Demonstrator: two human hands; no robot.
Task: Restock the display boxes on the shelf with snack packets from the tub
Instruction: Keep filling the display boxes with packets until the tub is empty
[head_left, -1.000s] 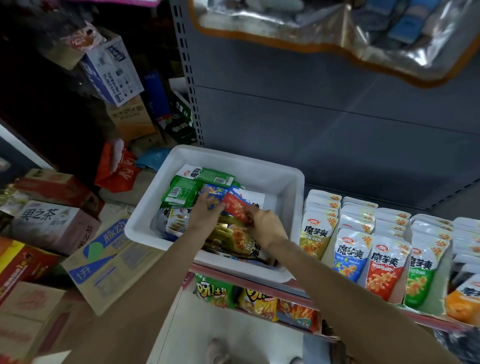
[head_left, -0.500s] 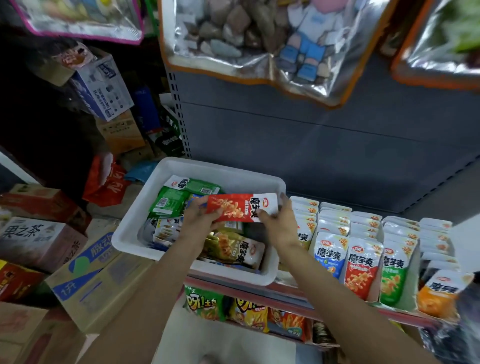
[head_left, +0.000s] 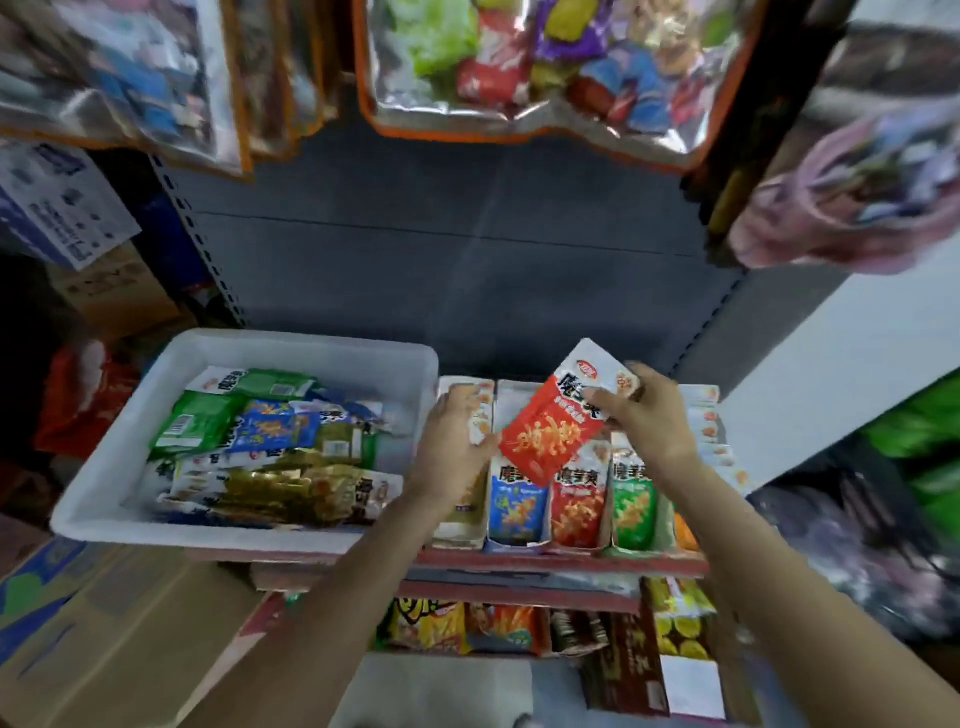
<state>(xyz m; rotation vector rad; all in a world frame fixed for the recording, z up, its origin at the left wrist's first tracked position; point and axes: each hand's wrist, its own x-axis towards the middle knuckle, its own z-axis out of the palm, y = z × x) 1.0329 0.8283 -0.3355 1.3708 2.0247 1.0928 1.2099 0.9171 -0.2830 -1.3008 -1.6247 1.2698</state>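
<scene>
Red packet (head_left: 558, 415) has left the tub (head_left: 249, 535), pinched in right grip (head_left: 647, 415) above its display box (head_left: 576, 540), left grip (head_left: 454, 441) wide beside.

There is one view, from a wide-angle camera worn on the person's head. It looks forward and steeply down at the shelf (head_left: 519, 558) from close by, with both forearms reaching in from the bottom edge. The tub (head_left: 104, 499) lies left of centre and the display boxes (head_left: 519, 540) just right of it, near the middle of the frame. Hanging bags (head_left: 519, 67) fill the top edge, bent by the lens. A lower shelf level shows below. The edges are blurred, and the grey back panel (head_left: 467, 249) faces the camera.
</scene>
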